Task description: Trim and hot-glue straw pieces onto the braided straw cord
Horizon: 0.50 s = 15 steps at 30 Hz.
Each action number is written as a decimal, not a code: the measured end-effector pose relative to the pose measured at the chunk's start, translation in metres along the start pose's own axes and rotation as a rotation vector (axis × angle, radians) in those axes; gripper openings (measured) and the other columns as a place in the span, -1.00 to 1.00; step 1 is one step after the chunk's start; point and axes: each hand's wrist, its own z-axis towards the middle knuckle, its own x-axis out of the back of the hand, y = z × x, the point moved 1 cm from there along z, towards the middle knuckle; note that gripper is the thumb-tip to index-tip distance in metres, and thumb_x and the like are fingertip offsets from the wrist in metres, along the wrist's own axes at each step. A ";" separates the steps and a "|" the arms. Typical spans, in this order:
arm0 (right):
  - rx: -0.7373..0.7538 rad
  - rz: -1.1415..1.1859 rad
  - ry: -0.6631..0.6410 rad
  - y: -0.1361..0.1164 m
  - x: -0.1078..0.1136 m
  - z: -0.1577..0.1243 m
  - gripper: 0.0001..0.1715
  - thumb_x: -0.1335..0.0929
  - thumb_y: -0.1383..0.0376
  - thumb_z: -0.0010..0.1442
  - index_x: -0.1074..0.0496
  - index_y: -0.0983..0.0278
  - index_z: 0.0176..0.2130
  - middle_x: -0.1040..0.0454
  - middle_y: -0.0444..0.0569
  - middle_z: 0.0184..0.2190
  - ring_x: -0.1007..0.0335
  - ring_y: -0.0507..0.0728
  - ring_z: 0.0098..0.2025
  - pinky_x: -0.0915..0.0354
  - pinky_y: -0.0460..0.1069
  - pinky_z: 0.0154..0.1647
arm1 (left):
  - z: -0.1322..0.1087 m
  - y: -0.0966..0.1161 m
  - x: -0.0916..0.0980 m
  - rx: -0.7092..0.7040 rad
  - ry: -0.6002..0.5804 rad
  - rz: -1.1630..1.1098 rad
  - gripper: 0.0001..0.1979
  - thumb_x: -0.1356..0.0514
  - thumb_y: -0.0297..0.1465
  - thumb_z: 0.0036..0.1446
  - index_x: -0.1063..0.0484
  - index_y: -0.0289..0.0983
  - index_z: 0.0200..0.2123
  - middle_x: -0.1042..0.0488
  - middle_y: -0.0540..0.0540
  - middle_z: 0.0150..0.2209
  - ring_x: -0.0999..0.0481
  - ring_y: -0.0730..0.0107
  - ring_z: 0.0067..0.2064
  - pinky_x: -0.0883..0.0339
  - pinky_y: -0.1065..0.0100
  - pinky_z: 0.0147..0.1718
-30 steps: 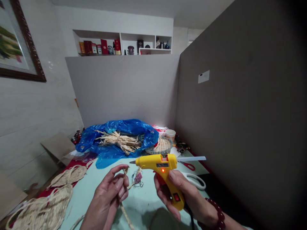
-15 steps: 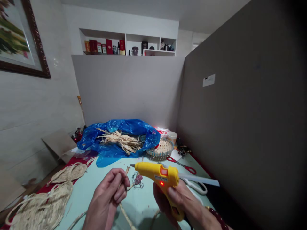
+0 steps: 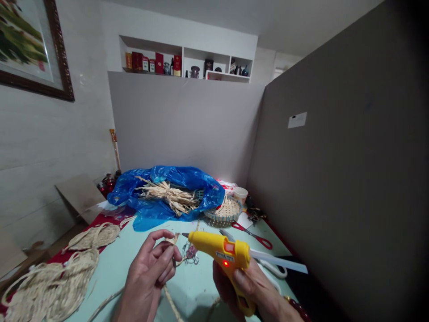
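My right hand (image 3: 246, 284) is wrapped round the handle of a yellow hot glue gun (image 3: 214, 246). A clear glue stick (image 3: 278, 260) juts from its back, and a red light glows on its side. The dark nozzle points left, close to the tip of a straw cord (image 3: 174, 240). My left hand (image 3: 156, 259) pinches that frayed end between thumb and fingers. More braided cord (image 3: 172, 304) runs down below the hand toward the bottom edge. Whether glue is on the tip is too small to tell.
Woven straw soles (image 3: 55, 284) lie at the left. Behind stand a blue plastic bag (image 3: 150, 217) with dried straw (image 3: 170, 197), a round woven basket (image 3: 224, 212) and a paper cup (image 3: 240, 194). Red-handled scissors (image 3: 253, 235) and white-handled scissors (image 3: 273, 268) lie right. A grey partition (image 3: 335, 179) borders the table.
My left fingers have shifted their pinch, the index finger lifting and the cord tip tilting. The glue gun stays about level with the tip. The head view has tilted slightly.
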 end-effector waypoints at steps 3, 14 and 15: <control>0.005 0.002 -0.026 0.001 0.002 -0.001 -0.34 -0.19 -0.24 0.22 -0.31 0.31 -0.36 -0.26 -0.16 -0.56 -0.12 -0.08 -0.65 -0.01 -0.16 -0.63 | 0.000 0.000 -0.001 -0.004 0.023 0.012 -0.63 -0.45 -0.24 -0.13 -0.43 -0.19 -0.27 -0.51 -0.02 -0.51 -0.26 0.51 -0.53 -0.10 0.47 -0.55; -0.089 -0.170 0.051 -0.010 -0.010 -0.008 -0.27 -0.16 -0.31 0.16 -0.32 0.29 -0.38 -0.23 -0.13 -0.56 -0.10 0.00 -0.57 -0.07 -0.08 -0.52 | -0.008 0.008 -0.002 -0.074 0.098 0.062 -0.75 -0.38 -0.19 -0.05 -0.48 -0.19 -0.38 -0.46 0.01 -0.44 -0.39 0.38 -0.38 -0.21 0.43 -0.43; -0.109 -0.178 0.052 -0.010 -0.010 -0.008 -0.26 -0.17 -0.33 0.14 -0.33 0.29 -0.38 -0.23 -0.13 -0.56 -0.11 0.00 -0.56 -0.07 -0.08 -0.52 | -0.008 0.008 -0.002 -0.076 0.101 0.073 -0.76 -0.39 -0.21 -0.07 -0.48 -0.19 -0.39 -0.46 0.01 -0.44 -0.39 0.38 -0.37 -0.22 0.42 -0.42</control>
